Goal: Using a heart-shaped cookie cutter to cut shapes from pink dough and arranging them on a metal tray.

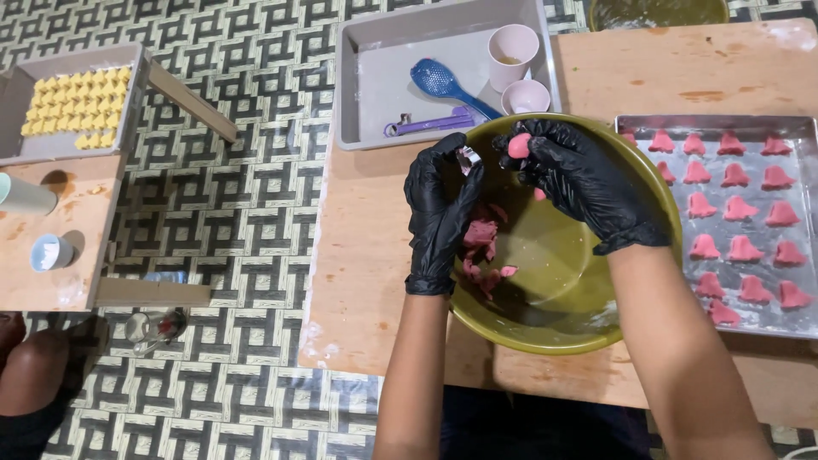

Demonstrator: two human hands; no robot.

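Both our forearms reach up over the olive-green bowl point(635, 328) on the counter point(366, 255). Our right hand point(584, 183) pinches a small pink dough lump point(518, 146), fingers curled closed round it; our left hand point(441, 209) closes on a small metal cutter point(468, 158). Soft and smooth, the lump could smear against the glove or drop among the pink scraps point(484, 247) below if the pinch loosens. Shaped pink pieces point(741, 213) fill the metal tray point(716, 122) beside the bowl.

Glossy black rubbery gloves are covering each hand point(439, 209), soft matt pink dough point(482, 232) is lying in a shiny olive bowl point(588, 328), beside a metal tray point(724, 124) on the worn wooden counter point(366, 247).
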